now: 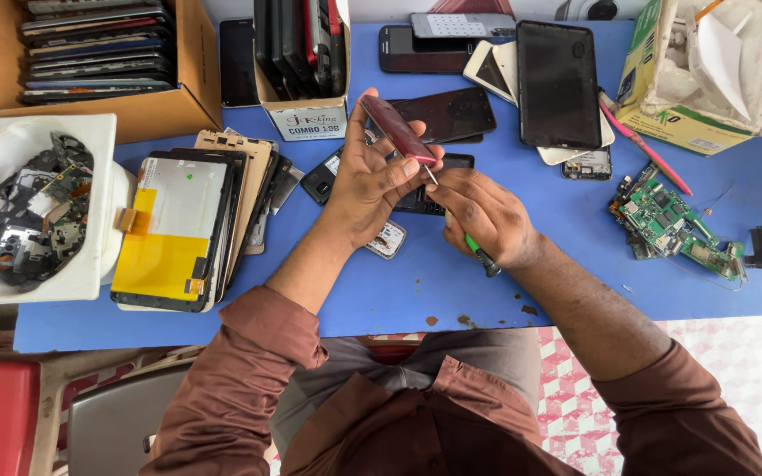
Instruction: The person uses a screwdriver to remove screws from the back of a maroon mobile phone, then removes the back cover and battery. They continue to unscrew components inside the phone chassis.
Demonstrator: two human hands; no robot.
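Fingers of the left hand point(368, 181) are curled shut around a dark red phone point(397, 130), held tilted above the blue surface point(416, 291) near the middle; keep that grip firm so the phone cannot twist. The right hand point(487, 216) is closed on a green-handled screwdriver point(480, 254), its metal tip at the phone's lower end; I judge steady, in-line pressure suits best. A green circuit board point(674, 222) lies well apart.
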